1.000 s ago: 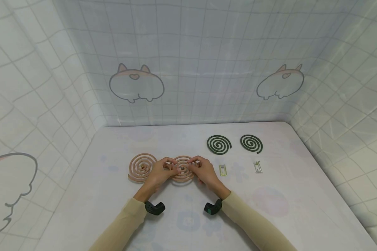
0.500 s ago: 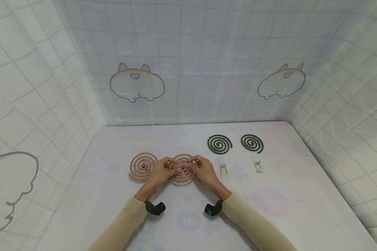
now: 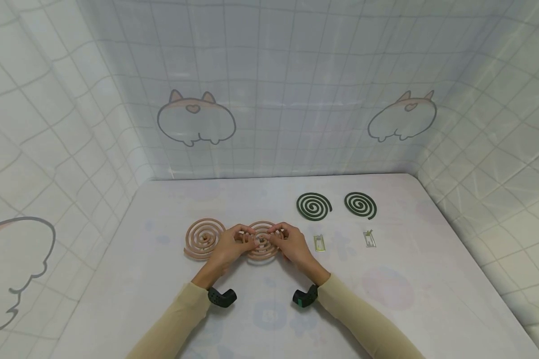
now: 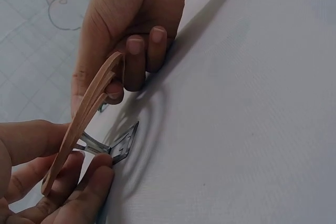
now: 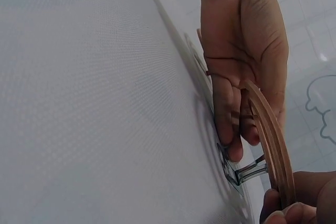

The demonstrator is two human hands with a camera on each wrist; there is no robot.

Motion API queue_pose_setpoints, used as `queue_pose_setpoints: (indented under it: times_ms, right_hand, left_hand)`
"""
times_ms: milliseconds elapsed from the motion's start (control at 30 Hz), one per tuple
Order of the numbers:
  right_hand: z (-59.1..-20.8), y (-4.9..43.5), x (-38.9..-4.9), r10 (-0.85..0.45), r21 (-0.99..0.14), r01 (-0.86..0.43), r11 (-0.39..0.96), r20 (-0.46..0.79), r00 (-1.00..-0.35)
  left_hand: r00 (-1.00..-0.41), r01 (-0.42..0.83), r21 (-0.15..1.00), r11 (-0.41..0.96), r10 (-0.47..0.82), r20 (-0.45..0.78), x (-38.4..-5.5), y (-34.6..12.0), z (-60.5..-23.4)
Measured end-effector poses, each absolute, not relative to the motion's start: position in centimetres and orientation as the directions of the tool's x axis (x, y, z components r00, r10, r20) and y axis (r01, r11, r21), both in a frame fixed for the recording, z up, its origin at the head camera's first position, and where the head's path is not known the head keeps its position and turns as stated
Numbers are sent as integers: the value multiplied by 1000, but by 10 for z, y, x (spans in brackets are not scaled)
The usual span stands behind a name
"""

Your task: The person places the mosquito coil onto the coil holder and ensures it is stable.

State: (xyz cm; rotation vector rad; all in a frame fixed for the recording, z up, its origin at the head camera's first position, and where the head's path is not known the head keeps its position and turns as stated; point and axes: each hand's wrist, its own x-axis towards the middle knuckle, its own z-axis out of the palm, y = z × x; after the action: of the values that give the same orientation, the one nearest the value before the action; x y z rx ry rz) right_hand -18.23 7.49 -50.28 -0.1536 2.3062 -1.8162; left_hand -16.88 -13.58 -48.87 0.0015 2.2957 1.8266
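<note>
A brown mosquito coil [image 3: 261, 253] is between my two hands, held close over the table. My left hand [image 3: 230, 247] pinches its left side, and my right hand [image 3: 295, 247] pinches its right side. Seen edge-on in the left wrist view, the coil [image 4: 79, 124] leans over a small metal coil stand [image 4: 125, 142], whose raised prongs reach its underside. Left fingertips lie right at the stand's base. The right wrist view shows the same coil [image 5: 273, 135] and stand [image 5: 228, 166] from the other side. Part of the coil's centre hides behind the fingertips.
Left of the hands lies another brown coil [image 3: 205, 227] with a small metal point at its centre. Two dark green coils, one nearer [image 3: 313, 206] and one further right [image 3: 360, 205], lie at the back. A yellowish stand [image 3: 319, 243] and a silvery stand [image 3: 369, 239] sit before them.
</note>
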Motion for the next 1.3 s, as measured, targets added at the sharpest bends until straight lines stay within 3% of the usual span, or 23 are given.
queue_pose_setpoints:
  times_ms: [833, 1300]
  right_hand:
    - [-505, 75, -186, -298, -942, -73, 328, -30, -954]
    - [-499, 70, -188, -230, -945, 33, 325, -113, -967]
  left_hand:
    - [-980, -151, 971, 188, 99, -172, -169, -129, -490]
    - [-983, -144, 970, 196, 86, -163, -168, -127, -485]
